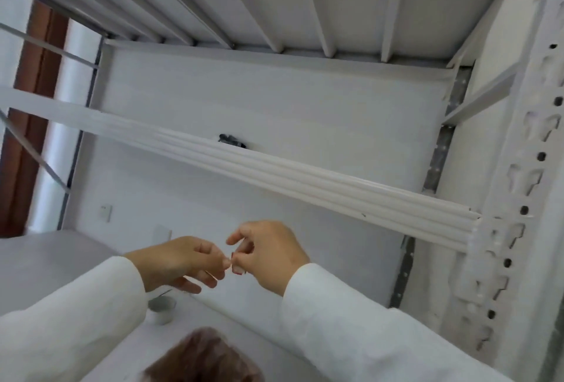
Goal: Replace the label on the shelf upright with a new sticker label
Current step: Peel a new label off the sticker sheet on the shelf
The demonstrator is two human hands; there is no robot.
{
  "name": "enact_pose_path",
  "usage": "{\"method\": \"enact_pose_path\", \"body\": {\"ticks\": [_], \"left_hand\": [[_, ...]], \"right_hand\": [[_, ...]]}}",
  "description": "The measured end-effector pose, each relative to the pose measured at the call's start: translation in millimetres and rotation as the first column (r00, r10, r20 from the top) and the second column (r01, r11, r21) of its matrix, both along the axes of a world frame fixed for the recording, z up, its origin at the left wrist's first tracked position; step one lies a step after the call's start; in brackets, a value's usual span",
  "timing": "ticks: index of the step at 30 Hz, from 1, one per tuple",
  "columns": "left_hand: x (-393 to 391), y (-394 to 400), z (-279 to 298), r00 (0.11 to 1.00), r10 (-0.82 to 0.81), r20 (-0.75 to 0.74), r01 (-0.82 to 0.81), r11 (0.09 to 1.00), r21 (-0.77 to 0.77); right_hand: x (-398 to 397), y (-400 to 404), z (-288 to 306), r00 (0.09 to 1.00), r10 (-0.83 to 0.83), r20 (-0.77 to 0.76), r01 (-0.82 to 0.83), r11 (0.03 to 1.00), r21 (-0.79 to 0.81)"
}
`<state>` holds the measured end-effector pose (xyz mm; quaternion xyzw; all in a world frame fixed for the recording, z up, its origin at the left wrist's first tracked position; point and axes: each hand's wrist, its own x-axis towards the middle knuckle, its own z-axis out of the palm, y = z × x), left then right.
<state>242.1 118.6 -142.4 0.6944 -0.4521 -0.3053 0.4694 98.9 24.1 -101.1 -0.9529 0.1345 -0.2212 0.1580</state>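
I have both hands up in front of the shelving, fingertips meeting just below the front rail of the middle shelf (pixel 305 180). My left hand (pixel 183 262) has its fingers curled inward and its thumb and forefinger pinch something tiny where the hands meet; my right hand (pixel 265 253) pinches the same spot from the other side, with a small scrap with a reddish edge (pixel 235 265) showing between the fingers. I take that scrap to be the sticker label, though it is too small and blurred for me to say whether it is the new one or one peeled off. My read is that I am at the peeling stage, separating sticker from backing (the motion blur makes the grip hard to judge). The shelf upright (pixel 515 229), the perforated white post at the right, stands well apart from my hands, and I cannot make out any label on its face from here. Next, I think, comes carrying the freed sticker over to that post, holding it by one edge so the glue side touches nothing, then lining it up square before pressing it flat. Lower down, a small white cup (pixel 162 310) sits on the pale desk (pixel 189 339) beneath my left wrist.
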Motion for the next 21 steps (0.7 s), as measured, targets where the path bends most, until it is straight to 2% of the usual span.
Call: {"method": "enact_pose_path", "body": {"ticks": [4, 6, 11, 13, 16, 18, 21], "left_hand": [[29, -9, -37, 0.986, 0.142, -0.082, -0.138, 0.989, 0.058], [34, -18, -53, 0.98, 0.175, -0.097, -0.165, 0.981, 0.102], [34, -57, -95, 0.975, 0.204, -0.085, -0.193, 0.974, 0.115], [37, -73, -113, 0.962, 0.266, -0.065, -0.258, 0.961, 0.102], [42, -88, -144, 0.902, 0.42, -0.104, -0.422, 0.906, -0.003], [44, -97, -164, 0.875, 0.469, -0.117, -0.476, 0.878, -0.044], [48, -102, -187, 0.878, 0.478, -0.018, -0.479, 0.878, -0.019]], "right_hand": [[26, -19, -44, 0.981, -0.019, -0.193, 0.027, 0.999, 0.038], [37, -32, -66, 0.969, -0.051, -0.243, 0.066, 0.996, 0.056], [65, -64, -111, 0.954, -0.102, -0.281, 0.147, 0.978, 0.145], [77, -75, -130, 0.946, -0.107, -0.305, 0.166, 0.971, 0.174], [87, -85, -154, 0.934, -0.084, -0.348, 0.166, 0.962, 0.214], [91, -92, -168, 0.935, -0.042, -0.351, 0.132, 0.963, 0.234], [92, -103, -183, 0.935, -0.034, -0.353, 0.132, 0.958, 0.255]]}}
